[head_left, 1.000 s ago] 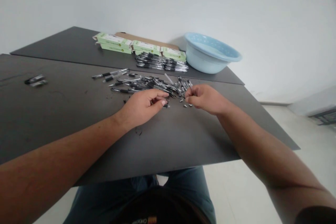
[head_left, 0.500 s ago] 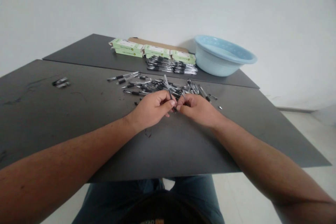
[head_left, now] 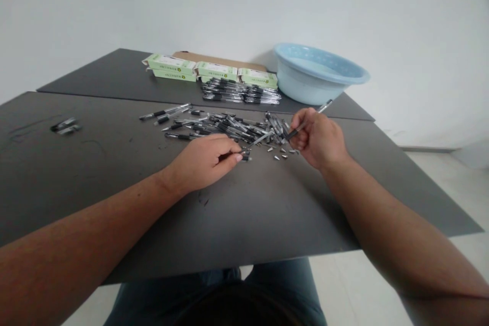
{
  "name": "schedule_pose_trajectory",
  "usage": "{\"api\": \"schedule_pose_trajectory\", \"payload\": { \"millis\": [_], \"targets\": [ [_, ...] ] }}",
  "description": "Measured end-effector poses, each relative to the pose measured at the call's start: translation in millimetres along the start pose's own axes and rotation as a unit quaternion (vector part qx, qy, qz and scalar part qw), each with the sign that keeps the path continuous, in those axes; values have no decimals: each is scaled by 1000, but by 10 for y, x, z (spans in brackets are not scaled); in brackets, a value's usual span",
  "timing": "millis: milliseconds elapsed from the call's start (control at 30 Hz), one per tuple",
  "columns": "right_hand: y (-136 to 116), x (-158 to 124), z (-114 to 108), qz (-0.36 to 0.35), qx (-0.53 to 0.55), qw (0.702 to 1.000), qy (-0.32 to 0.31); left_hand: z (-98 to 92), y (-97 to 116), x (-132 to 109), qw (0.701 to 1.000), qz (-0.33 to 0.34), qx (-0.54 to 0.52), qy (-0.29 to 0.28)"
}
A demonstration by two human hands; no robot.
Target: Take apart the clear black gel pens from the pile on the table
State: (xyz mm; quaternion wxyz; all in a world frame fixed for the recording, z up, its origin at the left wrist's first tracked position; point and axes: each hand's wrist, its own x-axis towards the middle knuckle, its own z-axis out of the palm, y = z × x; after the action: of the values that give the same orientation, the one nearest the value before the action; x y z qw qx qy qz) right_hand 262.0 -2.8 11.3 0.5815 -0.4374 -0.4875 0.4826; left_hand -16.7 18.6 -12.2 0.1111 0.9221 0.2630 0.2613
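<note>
My left hand (head_left: 208, 160) is closed at the near edge of a loose pile of pens (head_left: 233, 126). Between its thumb and forefinger is one end of a slim pen refill (head_left: 262, 138), which points up and right over the pile. Farther right, my right hand (head_left: 319, 137) is wrapped round a clear pen barrel (head_left: 326, 106) with a black grip, tilted with its grip end down and left. Small silver pen tips (head_left: 283, 156) lie on the table between the hands. A short black piece (head_left: 246, 157) rests by my left fingertips.
Green and white boxes (head_left: 173, 69) stand at the back, with stacked pens (head_left: 223, 90) before them. A light blue basin (head_left: 313, 79) sits at the back right. Several small pen parts (head_left: 66, 126) lie on the left of the dark table (head_left: 237, 224).
My hands were together over the near side of the pile. My right hand has moved right and up with the pen barrel; the refill in my left hand now leans right. The view shifted slightly.
</note>
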Motion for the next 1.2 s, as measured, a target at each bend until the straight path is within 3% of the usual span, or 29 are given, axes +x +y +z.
{"api": "schedule_pose_trajectory", "payload": {
  "millis": [400, 1200],
  "targets": [
    [-13, -20, 35, 8, 46, 998, 30, 2, 5, -6, 1000, 19, 10, -1],
    [4, -78, 102, 11, 15, 1000, 0, -12, 22, -1, 1000, 20, 0, -19]
  ]
}}
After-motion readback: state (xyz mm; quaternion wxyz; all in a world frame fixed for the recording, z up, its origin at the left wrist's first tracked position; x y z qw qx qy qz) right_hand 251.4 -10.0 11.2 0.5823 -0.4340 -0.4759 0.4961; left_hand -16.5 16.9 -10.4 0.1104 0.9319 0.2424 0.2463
